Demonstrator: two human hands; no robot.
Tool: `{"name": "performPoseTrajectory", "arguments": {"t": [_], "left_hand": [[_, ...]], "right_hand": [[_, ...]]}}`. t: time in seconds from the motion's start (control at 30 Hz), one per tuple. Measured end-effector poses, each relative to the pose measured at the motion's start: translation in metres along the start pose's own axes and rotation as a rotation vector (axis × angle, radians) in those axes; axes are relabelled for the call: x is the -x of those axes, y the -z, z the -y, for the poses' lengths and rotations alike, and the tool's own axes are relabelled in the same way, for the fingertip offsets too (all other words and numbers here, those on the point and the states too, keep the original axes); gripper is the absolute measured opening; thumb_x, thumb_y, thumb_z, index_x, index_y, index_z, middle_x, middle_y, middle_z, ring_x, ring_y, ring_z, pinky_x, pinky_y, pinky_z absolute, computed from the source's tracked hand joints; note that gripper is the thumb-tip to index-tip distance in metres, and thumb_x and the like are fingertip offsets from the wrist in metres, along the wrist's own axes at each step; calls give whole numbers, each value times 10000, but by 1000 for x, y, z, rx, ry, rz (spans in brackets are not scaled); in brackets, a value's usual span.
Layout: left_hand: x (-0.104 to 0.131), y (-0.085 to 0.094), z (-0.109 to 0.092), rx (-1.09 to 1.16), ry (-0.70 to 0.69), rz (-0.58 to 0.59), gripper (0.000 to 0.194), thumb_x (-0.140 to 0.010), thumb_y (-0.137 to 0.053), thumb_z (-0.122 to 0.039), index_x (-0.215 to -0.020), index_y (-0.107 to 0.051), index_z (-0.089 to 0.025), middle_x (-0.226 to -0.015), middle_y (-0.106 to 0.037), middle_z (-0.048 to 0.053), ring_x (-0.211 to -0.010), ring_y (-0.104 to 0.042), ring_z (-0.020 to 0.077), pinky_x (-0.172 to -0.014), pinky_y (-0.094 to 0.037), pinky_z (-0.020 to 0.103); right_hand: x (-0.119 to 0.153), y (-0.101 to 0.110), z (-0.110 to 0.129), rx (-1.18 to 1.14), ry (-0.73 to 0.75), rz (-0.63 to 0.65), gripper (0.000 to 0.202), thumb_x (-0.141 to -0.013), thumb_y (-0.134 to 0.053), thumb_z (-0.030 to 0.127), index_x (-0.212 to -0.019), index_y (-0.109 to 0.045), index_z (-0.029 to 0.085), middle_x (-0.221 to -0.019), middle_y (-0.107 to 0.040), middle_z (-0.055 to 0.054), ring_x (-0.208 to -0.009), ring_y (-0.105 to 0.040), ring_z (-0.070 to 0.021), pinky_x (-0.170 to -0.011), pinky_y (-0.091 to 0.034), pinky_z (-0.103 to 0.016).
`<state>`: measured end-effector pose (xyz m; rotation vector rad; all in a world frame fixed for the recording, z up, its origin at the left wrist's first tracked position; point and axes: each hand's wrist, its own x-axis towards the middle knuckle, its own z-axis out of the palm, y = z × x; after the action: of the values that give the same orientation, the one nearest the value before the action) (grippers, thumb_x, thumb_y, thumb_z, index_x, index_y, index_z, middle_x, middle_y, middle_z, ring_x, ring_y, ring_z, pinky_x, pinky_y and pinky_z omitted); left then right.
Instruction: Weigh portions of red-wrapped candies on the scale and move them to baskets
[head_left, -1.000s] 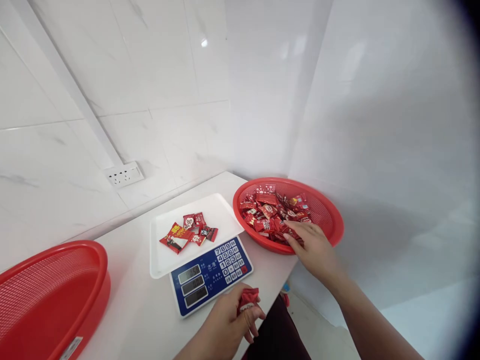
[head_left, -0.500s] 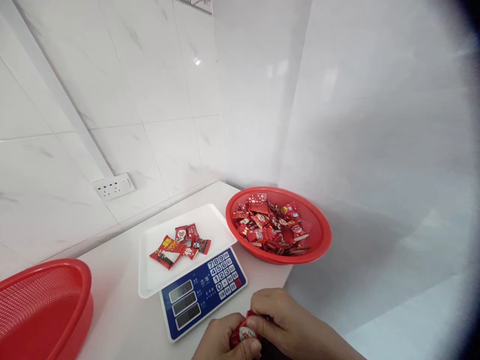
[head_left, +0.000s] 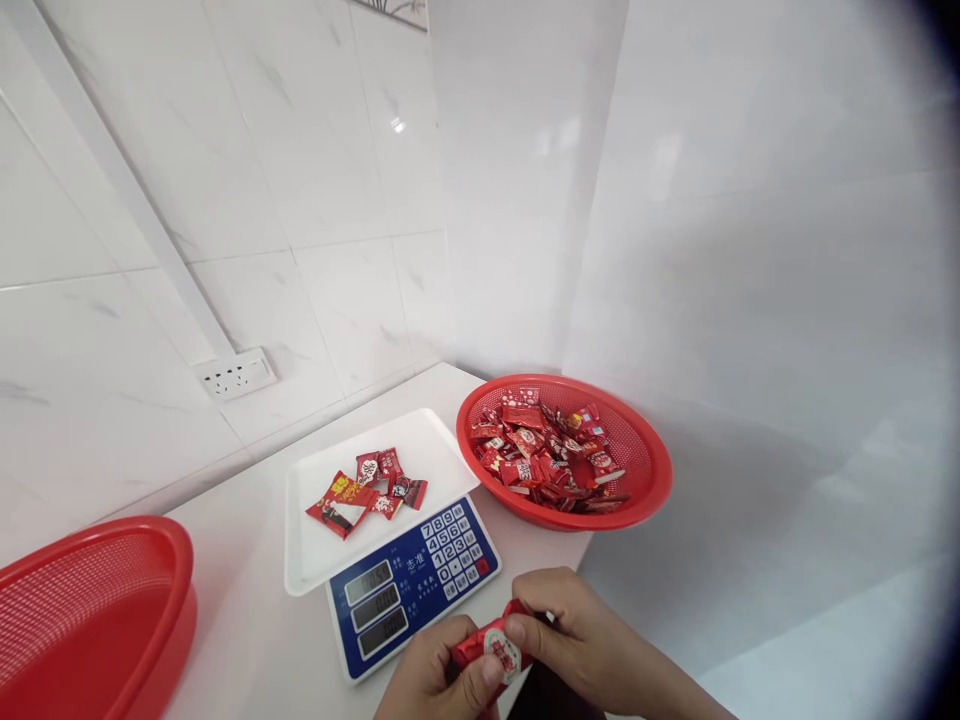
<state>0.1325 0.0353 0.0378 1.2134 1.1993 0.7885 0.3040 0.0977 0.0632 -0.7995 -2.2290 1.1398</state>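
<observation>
Between them, my left hand (head_left: pixel 448 670) and my right hand (head_left: pixel 566 630) grip a small red candy packet (head_left: pixel 501 648) with a round white label facing up. Both thumbs press on its face, and the fingers below are partly hidden. The hands are just in front of a digital scale (head_left: pixel 416 590) with a blue panel, keypad and displays. On the scale's white tray (head_left: pixel 319 560) lie several red candy packets (head_left: pixel 345 503), loosely bunched. Behind my right hand, a red mesh basket (head_left: pixel 645 450) is heaped with similar packets (head_left: pixel 536 440).
Another red mesh basket (head_left: pixel 154 620) stands at the lower left, partly cut off by the frame. The white table (head_left: pixel 240 570) meets a marbled tile wall with a power socket (head_left: pixel 236 375). Its right edge runs beside the heaped basket and my right hand.
My hands have lifted slightly and tilted the packet, so more of its round label shows. The whole view has shifted a little; the packets on the tray lie as before.
</observation>
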Motion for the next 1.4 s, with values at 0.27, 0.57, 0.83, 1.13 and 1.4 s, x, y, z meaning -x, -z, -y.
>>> {"name": "performPoseTrajectory", "arguments": {"t": [0.27, 0.57, 0.83, 1.13, 1.4], "left_hand": [[2, 3, 1, 0, 4, -8, 556, -662, -500, -732, -656, -457, -178, -532, -500, -16, -473, -451, 87, -470, -339, 205], [8, 6, -7, 96, -41, -151, 487, -691, -560, -652, -712, -509, -168, -574, -560, -8, -489, -478, 85, -494, -380, 211], [18, 18, -7, 87, -28, -213, 474, -671, -600, -632, -702, -537, -163, -583, -572, -1, -521, -490, 95, -531, -386, 227], [26, 24, -10, 90, -33, -242, 401, -690, -629, -569, -711, -579, -171, -607, -582, -6, -564, -498, 109, -558, -387, 233], [29, 22, -13, 70, -12, -228, 387, -702, -622, -561, -734, -594, -176, -613, -562, -17, -591, -493, 110, -587, -391, 235]], "right_hand": [[2, -4, -3, 19, 63, -8, 444, -884, -378, 507, -583, -351, 183, -576, -409, 48, -539, -351, -75, -514, -281, -200], [-4, 30, -10, 101, -77, -335, 425, -891, -303, 505, -590, -332, 207, -558, -383, 39, -523, -368, -97, -472, -316, -208], [-11, 95, -50, 456, -290, -594, 360, -867, -325, 492, -670, -476, 231, -582, -548, 10, -557, -528, -152, -526, -426, -254], [-16, 134, -79, 578, -454, 70, 431, -774, -504, 370, -1153, -616, 197, -1144, -649, -80, -1033, -602, -253, -856, -473, -353], [-33, 146, -84, 357, -342, 354, 386, -729, -563, 345, -1065, -674, 192, -1091, -677, -52, -994, -616, -239, -866, -463, -325]]}}
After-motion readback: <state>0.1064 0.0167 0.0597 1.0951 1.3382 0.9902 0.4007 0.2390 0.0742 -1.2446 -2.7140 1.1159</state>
